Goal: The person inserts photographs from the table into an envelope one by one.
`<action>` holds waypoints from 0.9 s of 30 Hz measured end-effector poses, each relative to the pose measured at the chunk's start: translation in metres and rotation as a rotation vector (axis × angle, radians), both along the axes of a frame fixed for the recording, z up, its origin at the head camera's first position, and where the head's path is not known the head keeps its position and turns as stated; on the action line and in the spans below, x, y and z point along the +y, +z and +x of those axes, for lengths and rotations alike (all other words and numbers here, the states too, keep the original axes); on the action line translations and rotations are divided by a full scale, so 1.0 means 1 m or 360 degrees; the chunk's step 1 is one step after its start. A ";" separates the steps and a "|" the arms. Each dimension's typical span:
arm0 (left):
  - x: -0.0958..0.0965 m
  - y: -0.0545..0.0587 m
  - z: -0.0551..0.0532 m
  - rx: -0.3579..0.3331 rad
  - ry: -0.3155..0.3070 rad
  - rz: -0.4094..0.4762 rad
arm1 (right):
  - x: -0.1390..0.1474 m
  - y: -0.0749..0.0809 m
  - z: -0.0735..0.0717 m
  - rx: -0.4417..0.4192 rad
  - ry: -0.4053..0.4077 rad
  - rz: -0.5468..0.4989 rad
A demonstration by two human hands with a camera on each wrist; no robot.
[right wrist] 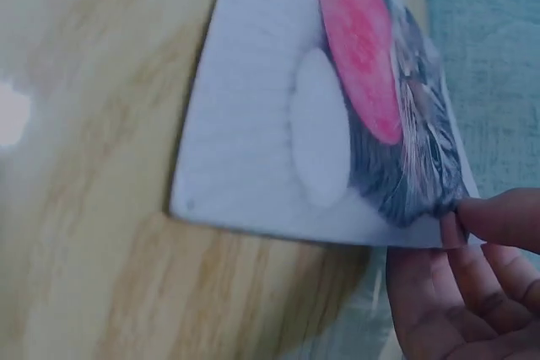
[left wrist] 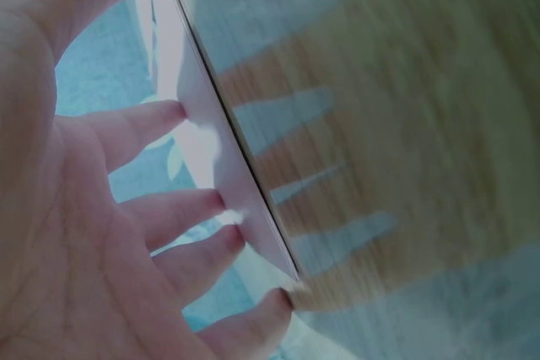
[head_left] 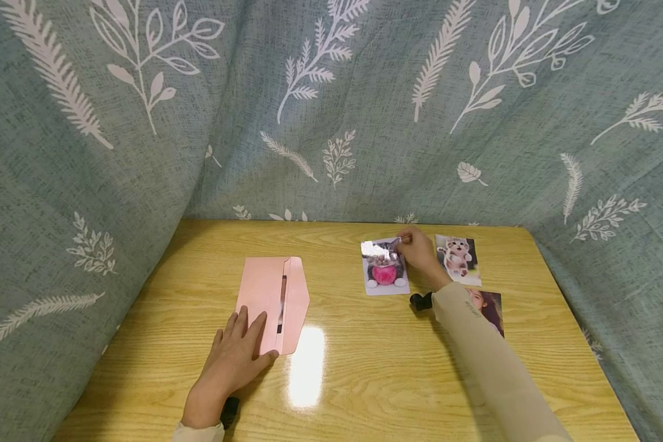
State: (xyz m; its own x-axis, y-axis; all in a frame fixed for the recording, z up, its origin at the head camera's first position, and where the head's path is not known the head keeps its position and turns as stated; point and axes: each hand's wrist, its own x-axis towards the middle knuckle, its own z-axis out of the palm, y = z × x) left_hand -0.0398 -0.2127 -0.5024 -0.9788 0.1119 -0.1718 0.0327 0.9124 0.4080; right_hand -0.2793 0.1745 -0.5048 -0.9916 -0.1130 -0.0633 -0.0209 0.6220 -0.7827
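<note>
A pink envelope (head_left: 259,282) lies on the table with its flap unfolded to the right, and a dark picture edge shows through its slot. My left hand (head_left: 232,356) rests on its lower part, fingers spread and straight; the left wrist view shows the fingertips touching the envelope (left wrist: 198,124). With thumb and fingers my right hand (head_left: 418,248) pinches the upper right corner of a photo card (head_left: 385,276) of a grey cat with a pink round thing. In the right wrist view that corner of the card (right wrist: 245,124) is bent up a little.
Right of my right hand lies a kitten photo card (head_left: 458,261). Below it, a photo card of a person (head_left: 493,307) is partly covered by my right sleeve (head_left: 492,356). A patterned curtain (head_left: 331,147) hangs behind the wooden table (head_left: 364,368) and at both sides.
</note>
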 end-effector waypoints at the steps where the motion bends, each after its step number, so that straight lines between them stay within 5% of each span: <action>1: 0.000 0.000 0.000 -0.0003 0.0001 0.0002 | 0.002 0.000 0.000 -0.0034 0.0000 -0.0035; 7: 0.000 0.001 -0.001 -0.0037 0.0001 0.0001 | 0.011 0.000 0.003 -0.0178 -0.0020 -0.0279; 27: 0.000 -0.001 0.001 -0.0016 0.0013 0.0008 | 0.001 0.003 0.028 -0.0234 -0.0063 -0.0596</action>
State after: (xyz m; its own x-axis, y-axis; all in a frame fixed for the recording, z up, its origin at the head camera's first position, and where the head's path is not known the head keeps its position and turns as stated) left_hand -0.0392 -0.2131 -0.5034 -0.9778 0.1050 -0.1812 0.0212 0.9104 0.4131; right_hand -0.2515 0.1755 -0.5013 -0.9790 -0.1173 -0.1665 0.1263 0.2917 -0.9481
